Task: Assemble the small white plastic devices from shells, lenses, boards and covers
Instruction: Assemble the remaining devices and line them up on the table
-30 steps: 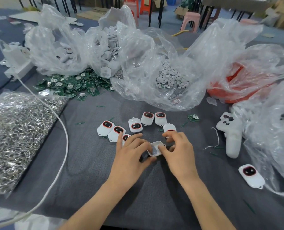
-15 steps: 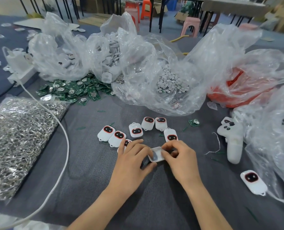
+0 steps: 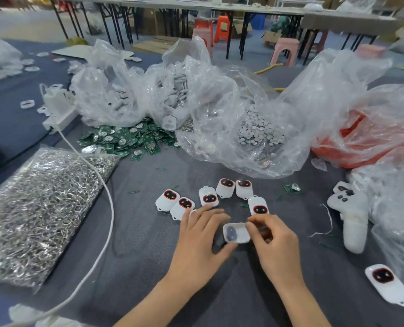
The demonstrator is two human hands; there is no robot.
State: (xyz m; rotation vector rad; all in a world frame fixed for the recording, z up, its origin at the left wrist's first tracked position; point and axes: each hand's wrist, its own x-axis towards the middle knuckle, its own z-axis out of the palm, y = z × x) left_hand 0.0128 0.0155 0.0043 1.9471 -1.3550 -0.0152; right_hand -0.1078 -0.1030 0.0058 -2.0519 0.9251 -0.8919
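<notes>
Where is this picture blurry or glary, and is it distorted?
Head view: motion blur smears the left hand, right hand and white shell; glare streaks the clear plastic bags and bag of metal rings; wide-angle distortion bows the far tables.

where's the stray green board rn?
Head view, right of centre: the stray green board lies alone on the table, between the row of white devices and the white controller.

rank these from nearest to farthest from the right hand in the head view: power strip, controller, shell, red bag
1. shell: at the right hand fingertips, on its left
2. controller: to its right
3. red bag: back right
4. power strip: far back left
</notes>
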